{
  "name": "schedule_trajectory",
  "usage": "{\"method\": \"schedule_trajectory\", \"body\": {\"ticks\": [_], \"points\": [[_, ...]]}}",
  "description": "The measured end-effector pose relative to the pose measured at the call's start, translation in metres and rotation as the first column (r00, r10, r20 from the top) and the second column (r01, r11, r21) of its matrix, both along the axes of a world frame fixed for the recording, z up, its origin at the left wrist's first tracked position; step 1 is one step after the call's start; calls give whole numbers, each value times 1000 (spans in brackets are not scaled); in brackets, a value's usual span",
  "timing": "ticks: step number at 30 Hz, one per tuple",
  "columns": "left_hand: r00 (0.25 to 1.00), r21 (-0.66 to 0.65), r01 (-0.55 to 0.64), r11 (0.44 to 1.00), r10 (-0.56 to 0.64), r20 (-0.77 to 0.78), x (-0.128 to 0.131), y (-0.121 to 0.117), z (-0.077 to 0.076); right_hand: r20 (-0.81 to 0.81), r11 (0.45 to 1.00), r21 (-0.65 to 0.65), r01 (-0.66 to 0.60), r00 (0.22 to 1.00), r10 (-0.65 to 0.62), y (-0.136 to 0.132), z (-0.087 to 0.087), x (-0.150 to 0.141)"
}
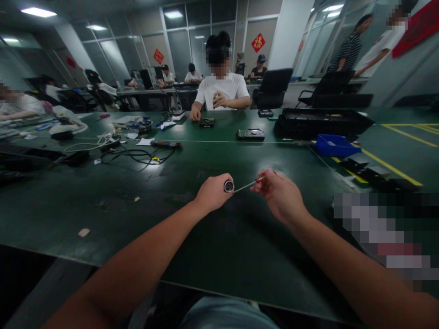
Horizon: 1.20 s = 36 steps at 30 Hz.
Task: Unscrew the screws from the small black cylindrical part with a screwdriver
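My left hand (213,192) is closed around a small cylindrical object (228,186). Its round end, dark inside with a pale metallic ring, faces me; the rest is hidden in the fist. In my right hand (281,196) is a slim screwdriver (245,186) with a thin metal shaft and a red part by the fingers. The shaft slants down to the left, its tip at the lower edge of the cylinder's end. I cannot tell whether it touches the cylinder or goes into it. Both hands are above the green table (206,246).
Across the table a person (221,89) handles a small dark device (207,122). A hard drive (251,134) lies nearer me. On the right are a black tray (322,123) and a blue bin (336,145); cables (137,155) and a dark pen-like tool (166,144) lie left.
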<state>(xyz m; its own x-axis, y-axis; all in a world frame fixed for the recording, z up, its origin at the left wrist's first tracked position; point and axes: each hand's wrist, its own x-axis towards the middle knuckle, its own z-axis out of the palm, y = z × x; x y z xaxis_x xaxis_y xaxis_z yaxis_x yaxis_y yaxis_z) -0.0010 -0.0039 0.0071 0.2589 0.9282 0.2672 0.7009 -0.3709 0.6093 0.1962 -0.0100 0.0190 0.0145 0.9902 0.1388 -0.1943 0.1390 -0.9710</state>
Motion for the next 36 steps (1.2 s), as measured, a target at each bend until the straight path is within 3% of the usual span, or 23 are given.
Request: {"method": "schedule_trajectory", "body": {"ticks": [5, 14, 23, 29, 36], "points": [[999, -52, -5, 999, 3, -41, -1, 3, -3, 91, 988, 121, 100, 990, -111, 1, -2, 1], [999, -26, -11, 1000, 10, -37, 0, 2, -5, 406, 938, 341, 69, 888, -213, -21, 10, -8], [999, -47, -21, 999, 19, -47, 0, 2, -3, 501, 917, 397, 32, 830, -246, -25, 11, -6], [996, -62, -36, 997, 31, -79, 0, 3, -5, 665, 891, 453, -17, 673, -325, -31, 20, -4], [996, -75, -41, 996, 35, -77, 0, 1, -4, 667, 893, 429, -136, 714, -212, -33, 17, -3]]}}
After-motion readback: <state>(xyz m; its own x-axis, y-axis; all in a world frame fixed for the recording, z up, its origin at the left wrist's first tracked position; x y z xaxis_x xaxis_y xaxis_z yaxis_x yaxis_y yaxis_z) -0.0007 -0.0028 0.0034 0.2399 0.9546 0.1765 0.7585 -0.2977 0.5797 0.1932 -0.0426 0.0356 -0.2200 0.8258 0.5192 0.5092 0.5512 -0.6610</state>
